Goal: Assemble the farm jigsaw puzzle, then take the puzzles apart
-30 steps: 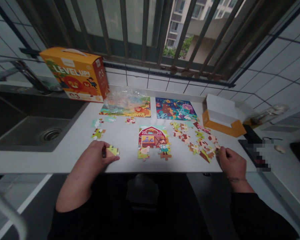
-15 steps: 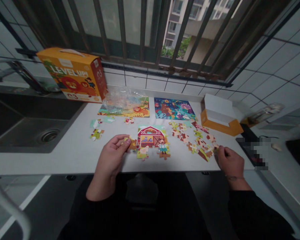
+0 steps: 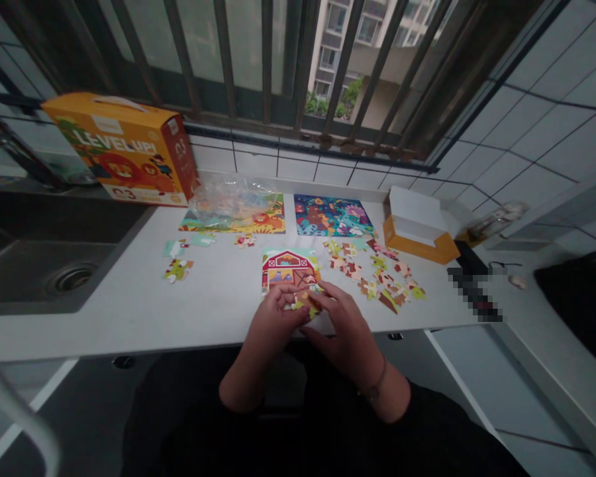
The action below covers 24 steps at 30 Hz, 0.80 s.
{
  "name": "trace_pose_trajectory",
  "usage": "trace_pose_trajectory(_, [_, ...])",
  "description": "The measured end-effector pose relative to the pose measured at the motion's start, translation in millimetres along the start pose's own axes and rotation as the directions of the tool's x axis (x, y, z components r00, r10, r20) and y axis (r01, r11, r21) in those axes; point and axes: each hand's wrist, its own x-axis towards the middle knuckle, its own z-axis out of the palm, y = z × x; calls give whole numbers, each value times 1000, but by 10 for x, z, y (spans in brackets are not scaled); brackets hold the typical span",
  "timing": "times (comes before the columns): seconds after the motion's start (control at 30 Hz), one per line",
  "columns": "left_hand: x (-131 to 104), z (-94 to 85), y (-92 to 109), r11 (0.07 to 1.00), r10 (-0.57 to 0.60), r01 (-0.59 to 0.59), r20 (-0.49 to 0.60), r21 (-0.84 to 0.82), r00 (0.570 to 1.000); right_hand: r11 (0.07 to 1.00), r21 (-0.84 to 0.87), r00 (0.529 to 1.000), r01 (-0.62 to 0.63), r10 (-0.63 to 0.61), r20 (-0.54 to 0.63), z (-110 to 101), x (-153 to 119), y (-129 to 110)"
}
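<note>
My left hand (image 3: 277,319) pinches a brown and green puzzle piece (image 3: 302,303) between thumb and fingers, over the lower part of a partly joined barn puzzle (image 3: 288,262). From the other side my right hand (image 3: 346,324) reaches the same piece, its fingertips on the upper edge and its thumb at the lower one. Both hands cover the puzzle's lower part, so the joins there are hidden. To the right lie several loose puzzle pieces (image 3: 377,268) in pink, brown and green.
More pieces (image 3: 177,269) lie at the left, near the sink (image 3: 34,265). Behind are a lion picture (image 3: 258,222) under clear plastic wrap (image 3: 223,199), a dark blue picture (image 3: 332,215), an orange carton (image 3: 119,152) and an open small box (image 3: 420,235).
My right hand has left the loose pieces on the right and come to the middle. My left hand has moved right with its piece, over the barn puzzle. The view has shifted slightly.
</note>
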Motion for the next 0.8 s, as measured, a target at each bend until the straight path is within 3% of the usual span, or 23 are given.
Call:
trace_pose_trajectory(0.13, [-10, -56, -1, 994, 22, -28, 61, 104, 998, 995, 56, 993, 84, -88, 74, 102, 115, 145])
trace_pose_trajectory(0.27, [-19, -288, 183, 938, 103, -111, 43, 328, 994, 990, 110, 987, 88, -101, 122, 154, 174, 285])
trace_pose_trajectory(0.33, [-11, -472, 298, 793, 296, -216, -50, 569, 954, 994, 86, 988, 67, -78, 131, 212, 202, 313])
trace_pose_trajectory(0.37, [-2, -572, 348, 662, 421, -263, -58, 702, 905, 996, 70, 989, 58, -66, 129, 249, 216, 322])
trace_pose_trajectory(0.43, [24, -759, 417, 400, 532, -321, 68, 859, 844, 998, 37, 990, 54, -58, 126, 328, 240, 331])
trace_pose_trajectory(0.5, [52, -897, 437, 258, 494, -389, 225, 884, 840, 997, 4, 988, 71, -71, 140, 395, 257, 334])
trace_pose_trajectory(0.57, [77, -968, 416, 210, 429, -440, 322, 873, 844, 995, -26, 982, 94, -89, 166, 438, 264, 335])
trace_pose_trajectory(0.8, [148, -952, 328, 99, 313, -433, 385, 896, 868, 993, -44, 975, 112, -101, 198, 475, 264, 323])
